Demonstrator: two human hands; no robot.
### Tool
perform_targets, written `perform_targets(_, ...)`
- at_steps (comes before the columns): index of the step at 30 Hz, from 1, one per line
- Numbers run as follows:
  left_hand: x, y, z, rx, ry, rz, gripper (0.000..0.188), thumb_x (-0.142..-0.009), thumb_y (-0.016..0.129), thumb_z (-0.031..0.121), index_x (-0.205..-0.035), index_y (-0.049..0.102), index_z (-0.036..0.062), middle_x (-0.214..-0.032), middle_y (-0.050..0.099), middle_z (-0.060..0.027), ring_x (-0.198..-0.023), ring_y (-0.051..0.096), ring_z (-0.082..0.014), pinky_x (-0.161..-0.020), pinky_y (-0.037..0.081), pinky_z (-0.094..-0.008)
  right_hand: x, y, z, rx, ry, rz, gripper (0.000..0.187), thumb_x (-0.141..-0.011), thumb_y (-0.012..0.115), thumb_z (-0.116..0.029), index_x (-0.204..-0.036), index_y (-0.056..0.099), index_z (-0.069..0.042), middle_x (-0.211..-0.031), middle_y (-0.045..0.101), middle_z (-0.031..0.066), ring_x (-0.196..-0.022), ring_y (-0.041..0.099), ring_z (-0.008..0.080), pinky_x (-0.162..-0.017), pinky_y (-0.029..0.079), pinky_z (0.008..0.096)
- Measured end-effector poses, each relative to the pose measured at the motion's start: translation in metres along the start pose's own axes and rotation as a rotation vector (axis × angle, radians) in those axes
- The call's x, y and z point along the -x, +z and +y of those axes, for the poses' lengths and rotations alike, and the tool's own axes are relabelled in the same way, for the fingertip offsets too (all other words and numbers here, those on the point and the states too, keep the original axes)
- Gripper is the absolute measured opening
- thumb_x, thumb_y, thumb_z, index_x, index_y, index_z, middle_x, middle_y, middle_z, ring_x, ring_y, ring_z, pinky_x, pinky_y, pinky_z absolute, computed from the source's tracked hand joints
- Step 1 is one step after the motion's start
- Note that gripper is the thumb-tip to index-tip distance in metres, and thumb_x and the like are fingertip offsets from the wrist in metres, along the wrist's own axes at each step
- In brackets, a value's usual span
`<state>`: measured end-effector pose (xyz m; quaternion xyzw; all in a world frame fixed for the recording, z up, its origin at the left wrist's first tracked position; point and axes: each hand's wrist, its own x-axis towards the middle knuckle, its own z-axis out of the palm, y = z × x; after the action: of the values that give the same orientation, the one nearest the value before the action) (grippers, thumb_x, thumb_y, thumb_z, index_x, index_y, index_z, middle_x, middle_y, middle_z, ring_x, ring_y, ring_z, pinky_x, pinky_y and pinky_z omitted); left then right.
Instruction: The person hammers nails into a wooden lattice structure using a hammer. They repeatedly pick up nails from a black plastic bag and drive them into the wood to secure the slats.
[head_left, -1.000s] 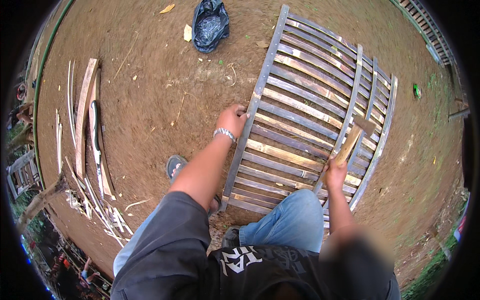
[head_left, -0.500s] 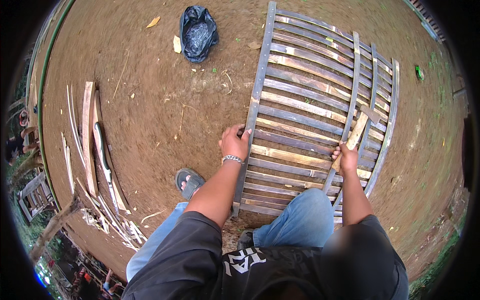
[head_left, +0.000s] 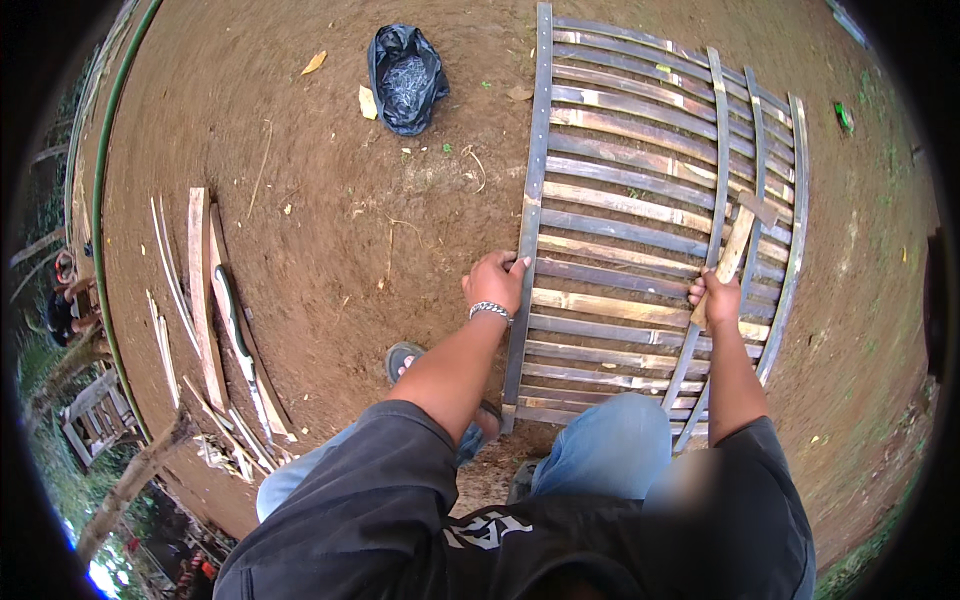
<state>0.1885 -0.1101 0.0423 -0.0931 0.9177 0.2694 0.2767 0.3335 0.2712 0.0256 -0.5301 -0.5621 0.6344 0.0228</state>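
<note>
A large slatted bamboo panel [head_left: 615,299] lies on the ground before me, with dark and pale slats crossing between long rails. My left hand [head_left: 495,280] is closed at the panel's left rail [head_left: 533,185], its thumb on the rail and the other fingers partly hidden. In my right hand [head_left: 716,298] is a hatchet [head_left: 738,240], gripped low on its pale wooden handle. The hatchet's flat metal head points away from me, above the panel's right-hand rails.
A black plastic bag [head_left: 408,85] holding a heap of thin grey pieces stands open at the far left of the panel. Further left lie wooden boards [head_left: 206,290], a saw [head_left: 240,335] and split strips [head_left: 165,345]. A green hose [head_left: 100,190] runs along the left.
The whole scene has shifted slightly to the right in view. My left foot has drawn in toward the panel, now largely behind my forearm. Both hands keep their hold.
</note>
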Motion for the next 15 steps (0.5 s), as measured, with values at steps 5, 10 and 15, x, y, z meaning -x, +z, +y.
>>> perform_targets(5, 0.002, -0.025, 0.01, -0.071, 0.002, -0.048, 0.039, -0.087, 0.076, 0.041, -0.107, 0.076, 0.0075, -0.1, 0.077, -0.0134, -0.098, 0.072, -0.0307, -0.09, 0.054, -0.0419, -0.007, -0.012, 0.022, 0.002, 0.025, 0.018, 0.019, -0.094, 0.071, -0.014, -0.102, 0.055, -0.008, -0.076, 0.062, 0.0058, -0.057, 0.064, 0.017, -0.047, 0.054, 0.0304)
perform_targets(10, -0.098, -0.089, 0.003, 0.121, 0.285, 0.335, 0.03, -0.087, 0.078, 0.03, -0.103, 0.076, 0.0047, -0.107, 0.075, -0.0174, -0.096, 0.071, -0.0346, -0.088, 0.055, -0.0414, -0.003, -0.009, 0.02, 0.01, 0.035, 0.056, 0.019, -0.094, 0.07, -0.014, -0.103, 0.054, -0.009, -0.076, 0.062, 0.0053, -0.055, 0.063, 0.0166, -0.046, 0.054, 0.0297)
perform_targets(15, -0.247, -0.169, 0.04, -0.09, 0.513, 0.496, 0.024, -0.088, 0.072, 0.02, -0.104, 0.076, 0.0025, -0.107, 0.072, -0.0232, -0.102, 0.068, -0.0397, -0.094, 0.053, -0.0455, 0.0, -0.004, 0.017, 0.042, 0.02, 0.073, 0.019, -0.095, 0.07, -0.014, -0.103, 0.054, -0.008, -0.076, 0.061, 0.0051, -0.056, 0.062, 0.0153, -0.046, 0.053, 0.0299)
